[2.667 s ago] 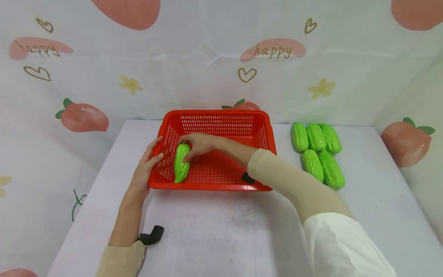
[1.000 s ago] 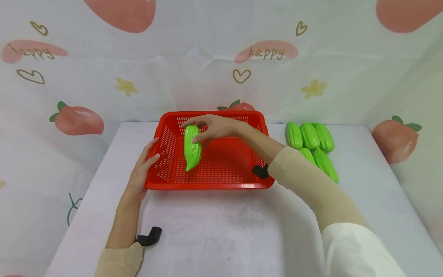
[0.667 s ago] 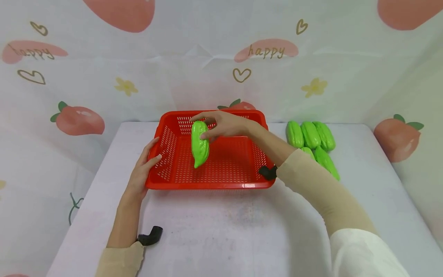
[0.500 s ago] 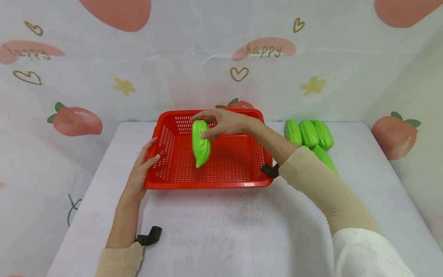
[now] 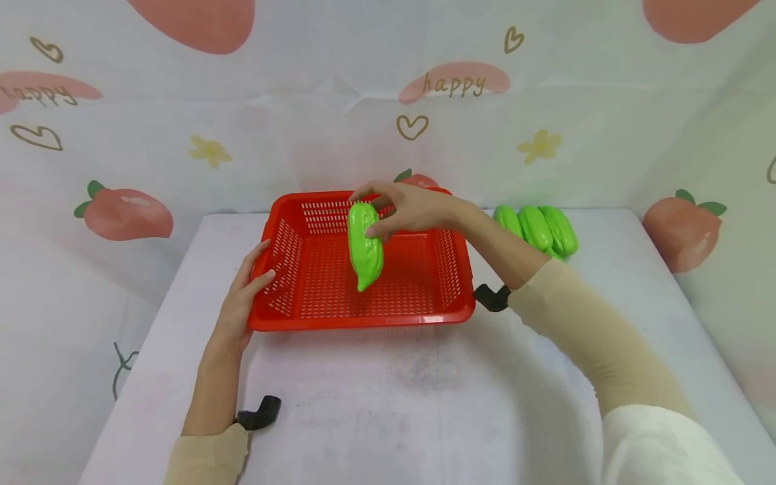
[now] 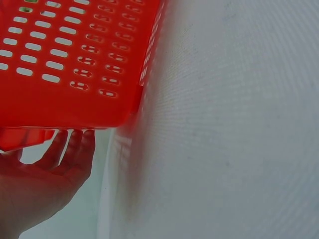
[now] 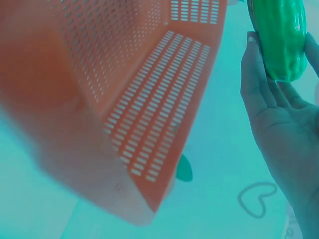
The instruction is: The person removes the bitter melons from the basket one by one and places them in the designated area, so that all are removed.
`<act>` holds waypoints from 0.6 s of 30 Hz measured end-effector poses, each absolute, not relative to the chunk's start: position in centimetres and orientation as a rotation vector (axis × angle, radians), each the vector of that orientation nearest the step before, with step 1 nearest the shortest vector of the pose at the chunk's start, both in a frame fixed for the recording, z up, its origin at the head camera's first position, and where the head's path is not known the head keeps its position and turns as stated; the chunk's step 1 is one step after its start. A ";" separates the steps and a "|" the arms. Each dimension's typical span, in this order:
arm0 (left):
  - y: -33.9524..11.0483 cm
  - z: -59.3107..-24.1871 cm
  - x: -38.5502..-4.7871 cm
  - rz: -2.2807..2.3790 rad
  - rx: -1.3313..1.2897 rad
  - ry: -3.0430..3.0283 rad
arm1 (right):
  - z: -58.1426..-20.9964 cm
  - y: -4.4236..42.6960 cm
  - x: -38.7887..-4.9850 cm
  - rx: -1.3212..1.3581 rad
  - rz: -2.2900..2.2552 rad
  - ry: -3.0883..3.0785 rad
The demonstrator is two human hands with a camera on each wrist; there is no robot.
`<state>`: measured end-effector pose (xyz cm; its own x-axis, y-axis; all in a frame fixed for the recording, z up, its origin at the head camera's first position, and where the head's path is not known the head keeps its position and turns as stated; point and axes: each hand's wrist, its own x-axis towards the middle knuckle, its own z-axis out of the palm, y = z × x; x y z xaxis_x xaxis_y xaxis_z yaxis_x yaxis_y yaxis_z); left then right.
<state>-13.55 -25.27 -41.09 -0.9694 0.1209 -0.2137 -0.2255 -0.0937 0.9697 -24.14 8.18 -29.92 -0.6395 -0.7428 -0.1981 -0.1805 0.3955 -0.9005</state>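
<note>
A bright green, ridged bitter melon (image 5: 366, 252) hangs tip-down above the basket floor in the head view. My right hand (image 5: 409, 207) pinches its upper part between thumb and fingers. In the right wrist view, the fingers lie along both sides of the bitter melon (image 7: 281, 42). The red slotted basket (image 5: 364, 323) rests on the table. At its left end, my left hand (image 5: 236, 306) grips the rim, with the thumb over the inner side. The left wrist view shows fingertips against the edge of the basket (image 6: 65, 107).
Several more green bitter melons (image 5: 535, 228) lie to the right of the basket, partly hidden by the right forearm. A black wrist camera (image 5: 261, 412) sits on the left wrist, another black camera (image 5: 492, 298) on the right. A printed cloth (image 5: 339, 135) hangs behind the white table (image 5: 364, 404).
The right hand has lifted the bitter melon from the basket's left end and carried it up and to the right. The left hand has stayed on the basket rim.
</note>
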 end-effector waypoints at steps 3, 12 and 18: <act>-25.3 -41.0 -13.6 2.161 -0.109 1.944 | -29.7 8.9 -24.0 -0.771 -1.213 2.093; -25.4 -41.0 -13.5 2.170 -0.120 1.934 | -30.0 11.2 -23.8 -0.790 -1.163 2.180; -25.3 -41.0 -13.6 2.167 -0.117 1.933 | -29.9 13.1 -23.7 -0.722 -1.170 2.242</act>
<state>-13.63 -25.29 -40.99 -0.9691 0.1216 -0.2145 -0.2269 -0.0998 0.9688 -23.72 13.15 -29.86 -0.7308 -0.6559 -0.1889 -0.2200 0.4883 -0.8445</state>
